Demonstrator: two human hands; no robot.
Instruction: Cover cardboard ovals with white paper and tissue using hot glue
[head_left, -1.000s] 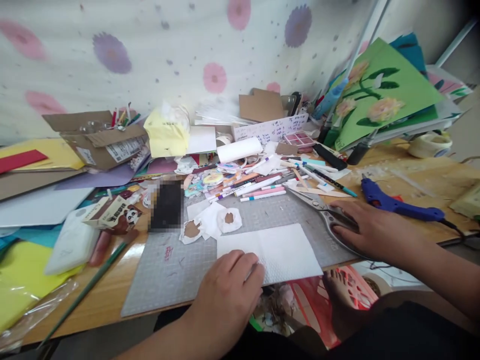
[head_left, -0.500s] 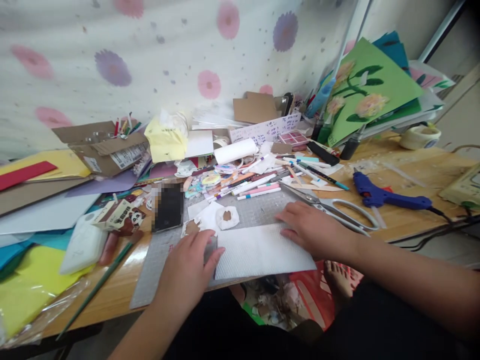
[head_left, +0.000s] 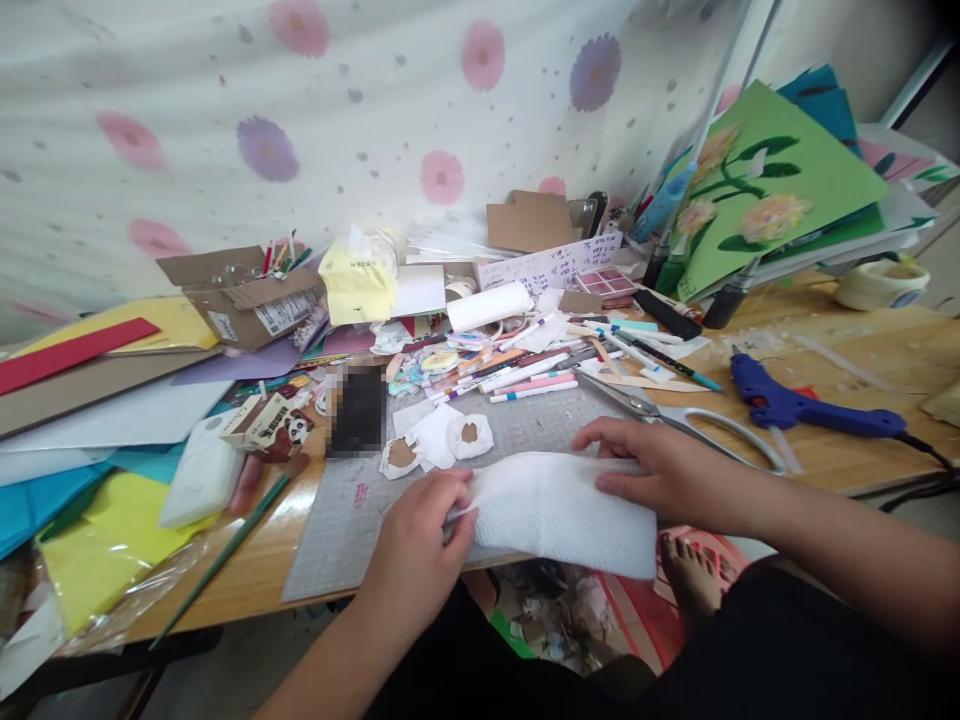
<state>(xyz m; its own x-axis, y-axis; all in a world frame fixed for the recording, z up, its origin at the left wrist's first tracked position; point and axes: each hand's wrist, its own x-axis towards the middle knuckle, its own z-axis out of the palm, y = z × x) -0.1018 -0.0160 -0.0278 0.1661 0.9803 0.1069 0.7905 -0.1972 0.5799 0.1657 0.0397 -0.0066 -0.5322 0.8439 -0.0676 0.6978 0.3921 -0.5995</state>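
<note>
A white paper towel [head_left: 559, 512] lies across the front of the grey cutting mat [head_left: 352, 520], its near edge hanging over the table's front. My left hand [head_left: 424, 525] pinches the towel's left end, fingers closed on it. My right hand [head_left: 652, 470] grips the towel's upper right edge with fingers curled over it. Just behind my right hand lie large scissors [head_left: 697, 425]. Small white paper pieces with brown middles [head_left: 469, 435] sit on the mat beyond the towel.
A blue glue gun [head_left: 795, 408] lies on the wooden table at right. Markers and pens [head_left: 517, 372] crowd the mat's far edge. Coloured paper sheets [head_left: 112, 510], a cardboard box [head_left: 240, 290] and a green flower card [head_left: 765, 180] fill the surroundings. A bare foot [head_left: 694, 585] shows below the table.
My right hand left the scissors and came onto the towel. My left hand shifted to the towel's left end, and both hands now grip it, lifting it slightly.
</note>
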